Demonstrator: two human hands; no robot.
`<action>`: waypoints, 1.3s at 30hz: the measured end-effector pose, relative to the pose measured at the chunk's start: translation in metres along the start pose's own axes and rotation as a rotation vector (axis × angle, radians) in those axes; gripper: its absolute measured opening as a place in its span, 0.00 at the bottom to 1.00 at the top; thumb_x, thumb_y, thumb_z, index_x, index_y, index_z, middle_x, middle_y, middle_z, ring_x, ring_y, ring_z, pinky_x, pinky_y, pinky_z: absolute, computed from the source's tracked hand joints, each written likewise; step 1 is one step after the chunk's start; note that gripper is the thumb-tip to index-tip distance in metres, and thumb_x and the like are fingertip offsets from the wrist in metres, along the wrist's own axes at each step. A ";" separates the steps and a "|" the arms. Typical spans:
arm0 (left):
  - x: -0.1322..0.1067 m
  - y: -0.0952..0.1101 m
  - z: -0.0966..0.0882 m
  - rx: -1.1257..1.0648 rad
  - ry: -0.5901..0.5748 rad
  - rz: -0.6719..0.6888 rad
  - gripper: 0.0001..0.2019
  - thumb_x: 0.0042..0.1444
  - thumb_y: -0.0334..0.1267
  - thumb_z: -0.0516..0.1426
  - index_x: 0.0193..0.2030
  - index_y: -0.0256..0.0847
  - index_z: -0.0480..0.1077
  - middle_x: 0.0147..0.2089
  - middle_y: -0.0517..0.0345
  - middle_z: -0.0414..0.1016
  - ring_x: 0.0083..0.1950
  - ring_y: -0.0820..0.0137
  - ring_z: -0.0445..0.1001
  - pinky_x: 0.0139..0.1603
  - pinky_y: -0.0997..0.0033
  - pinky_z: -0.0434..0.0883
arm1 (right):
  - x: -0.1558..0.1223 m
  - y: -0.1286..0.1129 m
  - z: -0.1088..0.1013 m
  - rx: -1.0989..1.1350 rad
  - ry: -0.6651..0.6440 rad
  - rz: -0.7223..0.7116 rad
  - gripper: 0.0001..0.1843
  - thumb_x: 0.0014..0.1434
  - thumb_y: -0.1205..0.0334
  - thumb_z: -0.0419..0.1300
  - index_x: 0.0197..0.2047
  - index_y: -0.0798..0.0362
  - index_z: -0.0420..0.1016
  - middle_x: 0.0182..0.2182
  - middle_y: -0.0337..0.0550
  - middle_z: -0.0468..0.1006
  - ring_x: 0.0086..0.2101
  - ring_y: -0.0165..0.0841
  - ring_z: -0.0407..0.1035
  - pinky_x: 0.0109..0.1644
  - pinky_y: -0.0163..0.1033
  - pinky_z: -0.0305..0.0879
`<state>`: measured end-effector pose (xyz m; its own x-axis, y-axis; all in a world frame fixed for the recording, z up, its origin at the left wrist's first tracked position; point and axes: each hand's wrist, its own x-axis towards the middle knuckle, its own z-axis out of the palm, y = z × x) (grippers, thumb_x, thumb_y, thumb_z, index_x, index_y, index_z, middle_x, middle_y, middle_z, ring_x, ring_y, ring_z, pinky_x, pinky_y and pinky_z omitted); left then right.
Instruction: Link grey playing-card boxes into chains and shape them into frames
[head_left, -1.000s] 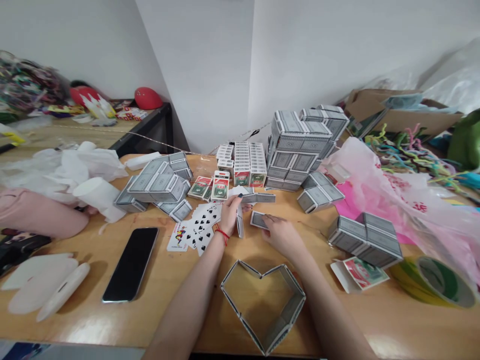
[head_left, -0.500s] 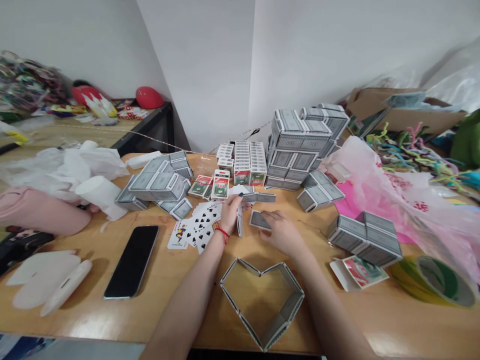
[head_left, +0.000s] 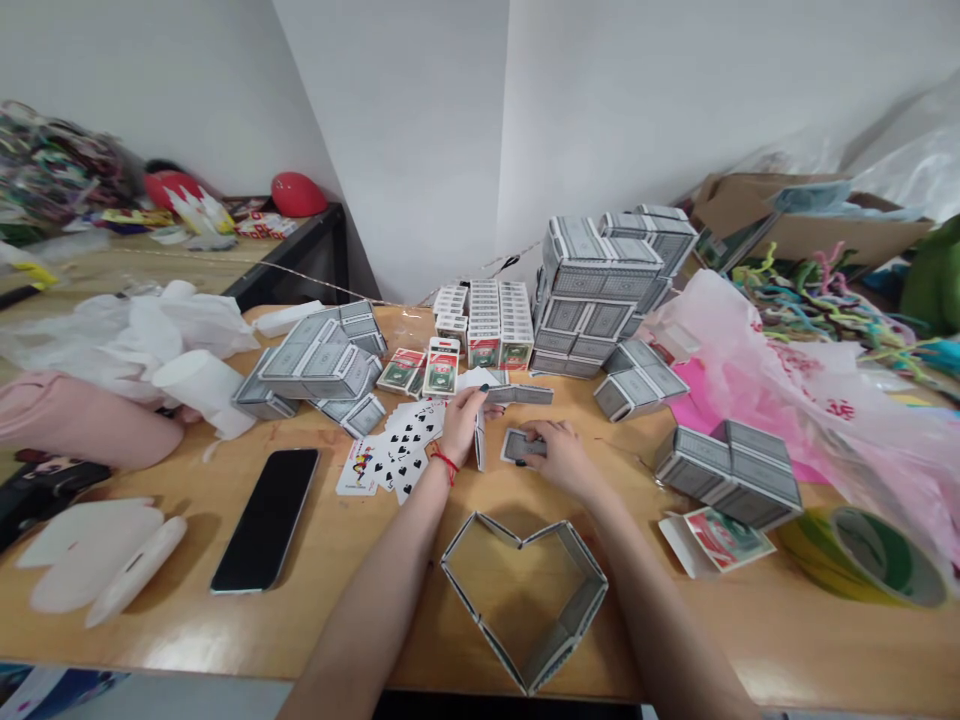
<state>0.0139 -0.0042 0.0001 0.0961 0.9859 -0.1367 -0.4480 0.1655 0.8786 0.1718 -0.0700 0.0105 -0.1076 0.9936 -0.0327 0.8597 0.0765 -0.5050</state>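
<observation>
My left hand (head_left: 459,428), with a red string at the wrist, is closed on a joined strip of grey-backed playing cards (head_left: 529,394) standing on edge. One part of this strip angles toward me beside the palm. My right hand (head_left: 561,456) has its fingers curled over a playing card (head_left: 516,443) lying back-up on the table, gripping its right side. Nearer me, between my forearms, stands a heart-shaped frame of playing cards (head_left: 579,612). Loose face-up cards (head_left: 406,440), mostly spades with a joker, are spread left of my left hand.
Stacked card blocks (head_left: 592,290) rise at the back right, beside rows of card boxes (head_left: 484,318). More card blocks (head_left: 319,358) sit to the left. A phone (head_left: 266,520) lies at left. At right are another card block (head_left: 731,475), an open card box (head_left: 724,543) and yellow tape (head_left: 862,555).
My right hand has shifted slightly right, and its fingers now curl more over the card. My left hand and the strip stay nearly in place.
</observation>
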 end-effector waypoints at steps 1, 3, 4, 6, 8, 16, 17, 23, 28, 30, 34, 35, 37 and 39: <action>0.000 0.000 0.000 0.002 0.001 0.000 0.11 0.44 0.42 0.60 0.30 0.36 0.68 0.28 0.58 0.75 0.31 0.66 0.76 0.36 0.65 0.74 | 0.000 -0.001 0.000 0.003 -0.009 0.014 0.21 0.49 0.64 0.60 0.48 0.51 0.70 0.40 0.46 0.74 0.44 0.40 0.62 0.45 0.41 0.54; 0.000 0.000 0.000 0.002 0.002 -0.003 0.11 0.44 0.42 0.60 0.29 0.36 0.68 0.27 0.58 0.75 0.30 0.66 0.76 0.36 0.65 0.73 | 0.000 -0.002 0.002 -0.002 -0.006 0.026 0.21 0.49 0.64 0.60 0.49 0.51 0.69 0.41 0.46 0.74 0.44 0.40 0.62 0.45 0.41 0.54; 0.000 0.000 0.000 0.003 0.003 -0.004 0.11 0.44 0.42 0.60 0.30 0.36 0.68 0.27 0.58 0.75 0.30 0.66 0.76 0.36 0.65 0.73 | 0.000 -0.002 0.002 -0.010 0.008 0.025 0.22 0.48 0.63 0.61 0.49 0.52 0.69 0.42 0.47 0.73 0.45 0.41 0.61 0.45 0.42 0.54; 0.000 0.000 0.001 0.006 0.004 -0.004 0.11 0.44 0.42 0.60 0.30 0.36 0.68 0.27 0.58 0.75 0.30 0.66 0.76 0.36 0.64 0.73 | -0.001 -0.001 0.001 -0.029 0.034 0.006 0.25 0.48 0.60 0.62 0.50 0.53 0.68 0.45 0.49 0.72 0.47 0.42 0.60 0.47 0.43 0.53; 0.000 0.000 0.001 0.009 0.002 -0.001 0.11 0.44 0.42 0.60 0.30 0.36 0.68 0.27 0.58 0.75 0.30 0.66 0.76 0.36 0.64 0.73 | -0.003 0.000 -0.002 -0.039 0.029 -0.014 0.26 0.48 0.57 0.62 0.51 0.53 0.68 0.46 0.50 0.71 0.48 0.43 0.59 0.49 0.44 0.52; -0.001 0.002 0.001 0.008 -0.011 -0.006 0.09 0.45 0.41 0.59 0.30 0.37 0.68 0.27 0.58 0.75 0.30 0.67 0.76 0.36 0.65 0.73 | -0.012 -0.005 -0.009 -0.084 -0.064 0.076 0.24 0.46 0.68 0.59 0.49 0.53 0.67 0.43 0.49 0.71 0.44 0.41 0.60 0.44 0.41 0.52; -0.001 0.002 0.001 0.011 -0.008 -0.005 0.09 0.45 0.41 0.59 0.30 0.37 0.68 0.27 0.59 0.74 0.30 0.67 0.76 0.36 0.65 0.73 | -0.011 -0.006 -0.008 -0.087 -0.066 0.085 0.24 0.46 0.68 0.59 0.49 0.52 0.67 0.43 0.49 0.71 0.44 0.41 0.59 0.43 0.40 0.52; -0.001 0.001 0.001 0.015 0.002 -0.012 0.10 0.44 0.41 0.60 0.30 0.36 0.69 0.26 0.59 0.74 0.31 0.66 0.76 0.37 0.65 0.73 | -0.009 -0.005 -0.006 -0.115 -0.006 0.117 0.20 0.43 0.66 0.61 0.43 0.50 0.70 0.40 0.48 0.70 0.43 0.42 0.59 0.39 0.39 0.51; 0.001 0.001 0.000 -0.008 -0.002 -0.018 0.11 0.44 0.41 0.60 0.31 0.36 0.68 0.27 0.57 0.75 0.32 0.65 0.76 0.37 0.64 0.73 | -0.008 0.004 -0.006 0.158 0.033 0.020 0.07 0.44 0.62 0.60 0.29 0.53 0.68 0.29 0.41 0.71 0.30 0.32 0.63 0.33 0.35 0.53; 0.001 0.002 -0.001 -0.035 -0.015 -0.019 0.11 0.44 0.41 0.60 0.32 0.36 0.69 0.29 0.56 0.76 0.35 0.63 0.77 0.38 0.64 0.73 | -0.007 0.009 -0.007 0.314 0.070 0.035 0.07 0.46 0.59 0.58 0.25 0.53 0.65 0.23 0.37 0.68 0.25 0.30 0.62 0.29 0.34 0.53; 0.001 0.006 -0.002 -0.077 -0.023 -0.044 0.12 0.45 0.40 0.60 0.35 0.35 0.70 0.33 0.53 0.77 0.39 0.62 0.77 0.40 0.64 0.74 | -0.002 0.012 -0.007 0.780 0.175 0.152 0.10 0.48 0.54 0.55 0.29 0.51 0.60 0.23 0.36 0.69 0.23 0.30 0.63 0.28 0.35 0.57; 0.001 0.007 -0.002 -0.087 -0.019 -0.054 0.12 0.45 0.40 0.59 0.36 0.35 0.70 0.34 0.52 0.77 0.39 0.62 0.77 0.40 0.64 0.74 | -0.001 0.013 -0.008 0.911 0.179 0.175 0.11 0.48 0.54 0.55 0.31 0.50 0.59 0.25 0.37 0.70 0.23 0.30 0.64 0.28 0.36 0.58; 0.001 0.009 -0.003 -0.109 -0.015 -0.077 0.13 0.47 0.40 0.58 0.38 0.35 0.70 0.35 0.52 0.77 0.39 0.63 0.77 0.40 0.64 0.74 | 0.002 0.013 -0.009 1.051 0.212 0.198 0.13 0.48 0.53 0.55 0.33 0.51 0.59 0.27 0.37 0.69 0.23 0.29 0.63 0.29 0.37 0.59; 0.002 0.012 -0.005 -0.121 -0.014 -0.100 0.13 0.48 0.40 0.57 0.40 0.35 0.69 0.36 0.52 0.77 0.39 0.63 0.77 0.39 0.65 0.74 | 0.004 0.015 -0.010 1.024 0.307 0.178 0.13 0.46 0.54 0.57 0.29 0.51 0.58 0.24 0.34 0.66 0.22 0.27 0.60 0.28 0.35 0.57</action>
<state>0.0046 -0.0005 0.0078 0.1577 0.9641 -0.2136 -0.5390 0.2653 0.7995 0.1895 -0.0640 0.0118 0.2294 0.9728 -0.0312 0.0103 -0.0345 -0.9994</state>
